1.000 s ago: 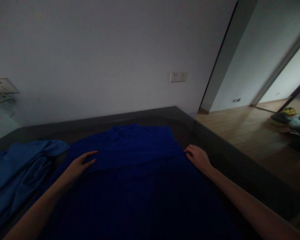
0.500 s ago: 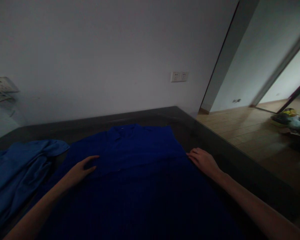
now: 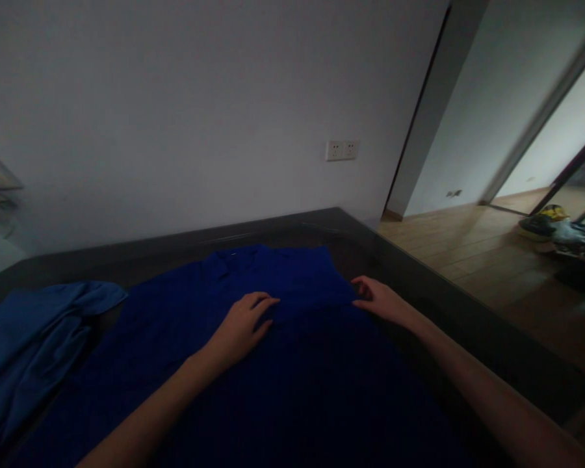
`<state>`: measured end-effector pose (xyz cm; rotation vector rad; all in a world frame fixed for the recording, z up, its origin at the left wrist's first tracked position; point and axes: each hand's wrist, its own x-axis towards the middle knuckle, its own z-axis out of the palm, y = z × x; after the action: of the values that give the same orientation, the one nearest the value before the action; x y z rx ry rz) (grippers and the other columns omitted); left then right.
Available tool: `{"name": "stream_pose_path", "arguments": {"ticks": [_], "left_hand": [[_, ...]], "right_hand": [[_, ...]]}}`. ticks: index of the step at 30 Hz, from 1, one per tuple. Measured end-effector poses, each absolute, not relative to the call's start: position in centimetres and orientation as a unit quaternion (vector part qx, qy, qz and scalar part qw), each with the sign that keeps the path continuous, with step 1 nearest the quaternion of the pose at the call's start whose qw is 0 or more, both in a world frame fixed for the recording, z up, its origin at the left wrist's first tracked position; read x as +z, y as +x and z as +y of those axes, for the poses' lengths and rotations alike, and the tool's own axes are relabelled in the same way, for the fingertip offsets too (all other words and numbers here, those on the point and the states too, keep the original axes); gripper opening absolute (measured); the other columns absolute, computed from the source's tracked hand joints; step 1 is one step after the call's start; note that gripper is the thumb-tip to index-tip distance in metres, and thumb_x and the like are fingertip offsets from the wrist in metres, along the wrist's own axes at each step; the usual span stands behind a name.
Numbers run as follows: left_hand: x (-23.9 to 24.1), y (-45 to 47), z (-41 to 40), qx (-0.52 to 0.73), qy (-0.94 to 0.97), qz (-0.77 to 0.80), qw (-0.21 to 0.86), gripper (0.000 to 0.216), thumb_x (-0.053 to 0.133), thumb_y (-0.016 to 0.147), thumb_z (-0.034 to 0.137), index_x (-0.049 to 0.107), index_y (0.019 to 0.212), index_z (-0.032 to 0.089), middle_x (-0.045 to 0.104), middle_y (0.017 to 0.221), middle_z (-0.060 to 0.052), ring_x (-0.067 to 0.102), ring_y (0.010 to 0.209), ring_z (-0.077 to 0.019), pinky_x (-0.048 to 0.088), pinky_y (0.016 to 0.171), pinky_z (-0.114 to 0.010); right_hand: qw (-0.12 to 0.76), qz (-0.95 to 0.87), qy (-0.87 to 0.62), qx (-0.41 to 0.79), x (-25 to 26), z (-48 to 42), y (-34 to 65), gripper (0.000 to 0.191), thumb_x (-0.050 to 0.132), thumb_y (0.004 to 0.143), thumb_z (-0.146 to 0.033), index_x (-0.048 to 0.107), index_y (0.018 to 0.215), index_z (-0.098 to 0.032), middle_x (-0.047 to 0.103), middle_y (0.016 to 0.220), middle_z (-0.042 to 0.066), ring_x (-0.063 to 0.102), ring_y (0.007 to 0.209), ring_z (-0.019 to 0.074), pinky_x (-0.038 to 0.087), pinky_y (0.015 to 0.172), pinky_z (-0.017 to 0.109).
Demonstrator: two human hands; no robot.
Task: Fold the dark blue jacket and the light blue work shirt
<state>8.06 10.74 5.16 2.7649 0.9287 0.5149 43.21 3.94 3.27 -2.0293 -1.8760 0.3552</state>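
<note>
"Left hand [image 3: 244, 322] has shifted across the blue shirt [image 3: 302, 312], from left of the collar [image 3: 234, 257] to nearer its underside."

"Holding anything?"

"No; thumb and fingers are parted over the cloth. Right hand [image 3: 355, 292], rightward of the collar at the shirt's edge, is parted too, nothing gripped."

"Meaning?"

"Probably attention turning rightward; the shirt lies spread on the counter [image 3: 370, 250]."

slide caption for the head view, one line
Blue collared shirt laid across a dark surface, left hand over its front, right hand at its edge.
</note>
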Motion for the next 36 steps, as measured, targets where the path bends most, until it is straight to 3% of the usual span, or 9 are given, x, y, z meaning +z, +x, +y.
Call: {"name": "stream_pose_path", "arguments": {"ticks": [7, 12, 16, 21, 24, 31, 36], "left_hand": [[3.4, 20.0, 9.5, 0.166, 0.958, 0.229, 0.044, 0.056, 0.047, 0.084, 0.010, 0.041, 0.137, 0.026, 0.048, 0.138, -0.008, 0.043, 0.128, -0.0222, 0.035, 0.108, -0.041], [1.4, 26.0, 9.7, 0.166, 0.964, 0.209, -0.003, 0.042, 0.041, 0.091, 0.013, 0.048, 0.132, 0.022, 0.054, 0.134, -0.009, 0.048, 0.125, -0.0226, 0.035, 0.108, -0.040], [1.0, 26.6, 10.4, 0.165, 0.953, 0.248, 0.064, 0.032, 0.042, 0.093, 0.017, 0.058, 0.122, 0.020, 0.063, 0.124, -0.007, 0.057, 0.115, -0.0193, 0.044, 0.101, -0.033], [1.4, 26.0, 10.6, 0.200, 0.929, 0.268, 0.160, 0.035, 0.037, 0.097, 0.024, 0.055, 0.128, 0.025, 0.061, 0.129, -0.001, 0.057, 0.117, -0.0155, 0.045, 0.100, -0.029], [1.3, 26.1, 10.5, 0.182, 0.936, 0.258, 0.153, 0.037, 0.036, 0.098, 0.025, 0.054, 0.130, 0.024, 0.059, 0.132, -0.003, 0.054, 0.121, -0.0163, 0.043, 0.104, -0.031], [0.4, 26.3, 10.0, 0.151, 0.955, 0.239, 0.087, 0.038, 0.037, 0.098, 0.029, 0.053, 0.132, 0.021, 0.054, 0.137, -0.009, 0.047, 0.129, -0.0203, 0.034, 0.110, -0.041], [0.2, 26.3, 10.3, 0.173, 0.941, 0.251, 0.147, 0.040, 0.030, 0.100, 0.029, 0.053, 0.131, 0.020, 0.055, 0.135, -0.008, 0.046, 0.129, -0.0170, 0.033, 0.111, -0.038]], "right_hand": [[0.146, -0.613, -0.777, -0.011, 1.0, 2.7, 40.0, 0.045, 0.053, 0.086, -0.027, 0.048, 0.129, -0.016, 0.058, 0.116, 0.015, 0.053, 0.106, 0.0286, 0.040, 0.084, 0.038], [0.124, -0.596, -0.791, -0.062, 0.3, 2.2, 39.9, 0.047, 0.050, 0.089, -0.032, 0.044, 0.134, -0.018, 0.057, 0.120, 0.015, 0.051, 0.109, 0.0300, 0.036, 0.084, 0.039], [0.124, -0.591, -0.794, -0.069, 0.1, 2.0, 40.1, 0.046, 0.048, 0.091, -0.037, 0.045, 0.132, -0.017, 0.058, 0.120, 0.015, 0.050, 0.109, 0.0301, 0.034, 0.084, 0.039], [0.127, -0.587, -0.796, -0.073, 0.3, 2.3, 40.1, 0.035, 0.048, 0.090, -0.029, 0.053, 0.123, -0.018, 0.061, 0.114, 0.012, 0.052, 0.105, 0.0276, 0.033, 0.082, 0.038], [0.112, -0.597, -0.790, -0.084, 0.5, 2.4, 40.4, 0.022, 0.046, 0.091, -0.024, 0.061, 0.106, -0.020, 0.064, 0.106, 0.009, 0.054, 0.101, 0.0256, 0.032, 0.082, 0.037], [0.139, -0.601, -0.782, -0.091, 1.7, 1.9, 42.4, 0.022, 0.043, 0.092, -0.020, 0.065, 0.090, -0.021, 0.069, 0.096, 0.006, 0.060, 0.092, 0.0212, 0.035, 0.081, 0.035], [0.208, -0.615, -0.760, 0.001, 2.0, 2.4, 43.2, 0.020, 0.055, 0.083, -0.021, 0.062, 0.101, -0.022, 0.067, 0.088, 0.002, 0.060, 0.085, 0.0179, 0.038, 0.071, 0.028]]}}
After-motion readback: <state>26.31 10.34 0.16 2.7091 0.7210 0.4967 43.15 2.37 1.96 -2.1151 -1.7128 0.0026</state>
